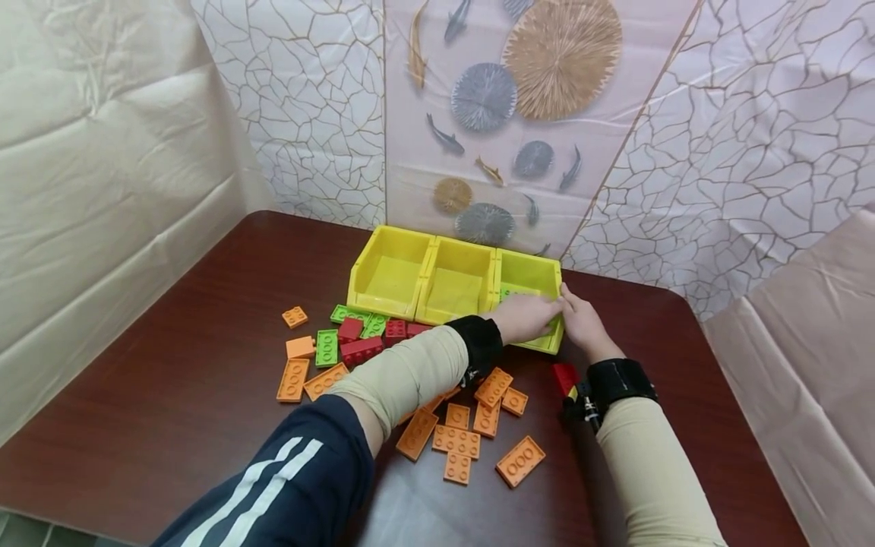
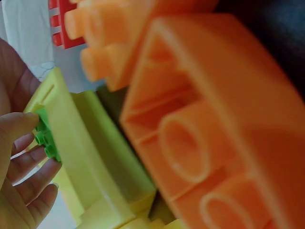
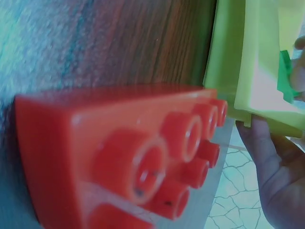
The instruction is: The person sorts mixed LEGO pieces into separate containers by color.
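Note:
My left hand [image 1: 526,315] reaches into the right-hand yellow bin [image 1: 533,264]. In the left wrist view its thumb and fingers pinch a green toy brick [image 2: 46,138] beside the bin's wall. My right hand [image 1: 586,328] grips the same bin at its right side. The right wrist view shows its fingers [image 3: 264,148] at the bin's edge, partly hidden by the wall. Green shows inside this bin, partly covered by my left hand. A red brick [image 1: 564,378] lies below my right wrist and looms large in the right wrist view.
The middle bin [image 1: 456,285] and left bin [image 1: 393,277] adjoin in one row. Red bricks [image 1: 362,349] and green bricks [image 1: 326,348] lie before them, partly under my left forearm. Several orange bricks [image 1: 521,461] are scattered nearer on the dark table [image 1: 171,395]. A patterned curtain hangs behind.

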### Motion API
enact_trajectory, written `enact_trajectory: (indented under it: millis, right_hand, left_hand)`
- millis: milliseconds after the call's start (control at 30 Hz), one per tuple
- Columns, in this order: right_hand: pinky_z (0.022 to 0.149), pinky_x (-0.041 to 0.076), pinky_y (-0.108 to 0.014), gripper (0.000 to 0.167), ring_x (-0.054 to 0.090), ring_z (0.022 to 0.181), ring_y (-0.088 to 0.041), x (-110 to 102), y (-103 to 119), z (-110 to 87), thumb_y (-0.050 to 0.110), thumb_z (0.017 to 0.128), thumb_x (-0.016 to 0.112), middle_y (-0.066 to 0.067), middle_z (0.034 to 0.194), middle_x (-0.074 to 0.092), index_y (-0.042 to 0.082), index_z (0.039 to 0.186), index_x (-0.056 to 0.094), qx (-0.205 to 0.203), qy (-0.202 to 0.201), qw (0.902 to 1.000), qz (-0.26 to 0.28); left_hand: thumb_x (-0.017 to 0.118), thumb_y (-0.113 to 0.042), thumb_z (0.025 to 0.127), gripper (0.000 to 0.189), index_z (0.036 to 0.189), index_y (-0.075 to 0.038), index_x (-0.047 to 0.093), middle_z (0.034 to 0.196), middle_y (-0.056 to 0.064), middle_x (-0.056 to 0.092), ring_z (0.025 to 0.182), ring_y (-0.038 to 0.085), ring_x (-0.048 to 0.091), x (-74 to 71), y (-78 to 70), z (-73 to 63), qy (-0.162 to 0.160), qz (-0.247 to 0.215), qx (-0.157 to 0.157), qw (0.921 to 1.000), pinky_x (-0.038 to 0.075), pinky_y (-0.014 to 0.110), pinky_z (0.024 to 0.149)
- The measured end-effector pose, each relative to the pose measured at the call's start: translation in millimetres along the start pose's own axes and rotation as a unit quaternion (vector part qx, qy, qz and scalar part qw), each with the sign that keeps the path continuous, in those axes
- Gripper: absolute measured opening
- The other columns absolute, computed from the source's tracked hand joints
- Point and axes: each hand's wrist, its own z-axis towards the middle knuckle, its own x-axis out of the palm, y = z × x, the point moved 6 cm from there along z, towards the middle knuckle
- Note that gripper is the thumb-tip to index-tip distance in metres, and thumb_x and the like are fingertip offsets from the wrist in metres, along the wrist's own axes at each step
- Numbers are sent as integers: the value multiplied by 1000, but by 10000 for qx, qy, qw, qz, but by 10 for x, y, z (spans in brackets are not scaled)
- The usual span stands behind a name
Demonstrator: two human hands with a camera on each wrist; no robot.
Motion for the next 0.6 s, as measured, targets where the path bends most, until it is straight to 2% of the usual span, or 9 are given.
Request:
enact_trajectory:
  millis: [167,233,333,400,467,533,600]
  right_hand:
    - [102,28,-50,49,26,133,-37,-1,62,0,22,103,26,-22,148,19,3,146,13,90,-165,9996,-224]
    - [96,34,-48,48,33,128,-36,6,117,3,20,102,29,-22,147,22,2,145,18,109,-264,9989,-382]
    - [84,40,-46,45,44,116,-37,11,201,10,16,101,32,-26,142,32,-2,143,26,-6,-451,9947,-924]
    - [74,41,-44,42,52,102,-38,19,261,13,12,100,34,-30,130,45,-6,138,38,-170,-576,9884,-1397]
    - [67,43,-43,38,56,87,-37,24,306,16,12,100,33,-31,109,56,-11,128,48,-272,-730,9798,-1840]
    - [60,44,-42,38,57,74,-35,15,326,18,14,102,30,-28,87,58,-12,109,57,-140,-878,9735,-2106]
    - [56,44,-42,46,56,66,-33,-4,328,12,18,103,24,-24,76,56,-10,93,59,136,-926,9709,-2206]
  left_hand:
    - [48,-29,97,31,125,-17,54,107,-1,60,95,12,59,47,11,-22,77,53,-23,10000,47,28,77]
    - [47,-29,98,27,120,-17,56,102,-2,61,94,12,59,58,19,-51,108,109,-2,9999,47,28,78]
    - [46,-27,98,23,115,-16,58,99,-1,60,94,11,58,73,24,-105,151,157,32,9998,46,27,79]
    - [47,-25,98,23,116,-16,58,102,-1,60,96,11,57,62,23,-158,97,117,85,9998,45,26,81]
    - [47,-23,97,23,116,-16,59,105,-1,59,97,11,56,18,20,-235,1,76,194,9998,44,25,83]
    - [48,-23,97,25,118,-15,59,109,-1,58,100,11,56,-66,10,-352,-101,41,399,9991,42,25,86]
    - [50,-23,96,26,119,-14,60,111,0,59,102,12,56,-172,12,-506,-237,17,659,9975,41,25,88]
